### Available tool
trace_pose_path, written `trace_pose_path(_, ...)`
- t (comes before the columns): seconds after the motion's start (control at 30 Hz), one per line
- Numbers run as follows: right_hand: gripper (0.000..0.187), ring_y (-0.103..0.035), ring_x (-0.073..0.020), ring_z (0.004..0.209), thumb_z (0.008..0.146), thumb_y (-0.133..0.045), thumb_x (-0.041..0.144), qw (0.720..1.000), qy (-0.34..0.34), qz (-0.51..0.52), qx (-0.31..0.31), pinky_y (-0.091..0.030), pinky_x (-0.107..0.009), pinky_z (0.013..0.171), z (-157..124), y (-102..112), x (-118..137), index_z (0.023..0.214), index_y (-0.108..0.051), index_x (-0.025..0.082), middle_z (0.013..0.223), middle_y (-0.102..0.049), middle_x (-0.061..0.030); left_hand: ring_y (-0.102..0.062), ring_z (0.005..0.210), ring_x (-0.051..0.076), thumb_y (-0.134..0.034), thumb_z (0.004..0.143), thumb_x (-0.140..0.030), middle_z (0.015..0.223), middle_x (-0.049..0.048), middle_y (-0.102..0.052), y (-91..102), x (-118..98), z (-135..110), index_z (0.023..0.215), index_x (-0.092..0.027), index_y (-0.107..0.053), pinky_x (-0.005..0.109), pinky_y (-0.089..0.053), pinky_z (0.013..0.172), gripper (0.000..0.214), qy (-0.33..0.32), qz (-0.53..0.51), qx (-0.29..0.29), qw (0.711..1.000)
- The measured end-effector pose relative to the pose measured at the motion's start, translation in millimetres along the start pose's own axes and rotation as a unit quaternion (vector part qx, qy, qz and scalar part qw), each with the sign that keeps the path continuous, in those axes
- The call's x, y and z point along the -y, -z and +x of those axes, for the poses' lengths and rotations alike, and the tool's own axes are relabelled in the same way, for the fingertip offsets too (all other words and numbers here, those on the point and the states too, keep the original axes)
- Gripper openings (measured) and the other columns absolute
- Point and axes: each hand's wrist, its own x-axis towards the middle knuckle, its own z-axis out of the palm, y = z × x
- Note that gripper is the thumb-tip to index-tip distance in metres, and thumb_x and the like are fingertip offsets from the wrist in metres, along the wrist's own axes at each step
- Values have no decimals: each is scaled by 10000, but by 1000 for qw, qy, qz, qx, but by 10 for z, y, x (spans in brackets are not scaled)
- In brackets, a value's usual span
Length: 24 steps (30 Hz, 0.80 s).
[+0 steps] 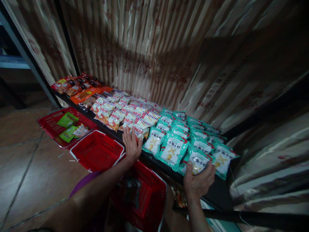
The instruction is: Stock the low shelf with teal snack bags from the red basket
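Note:
My right hand (200,183) is closed around the lower edge of a teal-and-white snack bag (198,160) at the front right of a black shelf (218,193). More teal bags (172,149) lie beside and behind it in overlapping rows. Stretched out flat, the fingers of my left hand (131,146) rest against the front of a white snack bag (141,125) with red lettering. That bag belongs to a block of similar white bags (114,117) left of the teal ones.
Orange and red snack packs (83,95) fill the shelf's far left. Below its front edge stand a red basket (50,124) with green packets (68,120), another red basket (96,151) and a third red basket (151,193) with dark packets. A pleated curtain (149,48) hangs behind.

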Motion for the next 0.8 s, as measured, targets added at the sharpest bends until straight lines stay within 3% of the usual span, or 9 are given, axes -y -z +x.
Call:
trace_pose_path(0.2,901,-326,-401,1337,820,-345,695,999,-22,-1,34,-287,-586,1054,35,34,56,1426,-290,30,1428,-354,-281,-123,1433,327,-486,867,-355,1530,199,-210,-15,60,-43,1451,-161,-289,588,-197,1098,646,6,14,68,998)
trace_pose_path(0.4,853,-373,-405,1301,837,-367,651,999,-31,-5,44,-310,-593,1039,40,28,65,1435,-276,49,1417,-380,-265,-250,1389,332,-535,848,-320,1492,185,-283,-79,93,-30,1440,-210,-313,572,-287,1066,642,-13,18,36,999)
trace_pose_path(0.8,840,-392,-405,1287,846,-366,623,999,-24,-17,44,-329,-565,1034,35,12,54,1428,-281,22,1401,-398,-272,-87,1438,326,-496,864,-248,1562,159,-108,-106,61,-21,1439,-203,-327,536,-254,1103,601,-39,29,35,998)
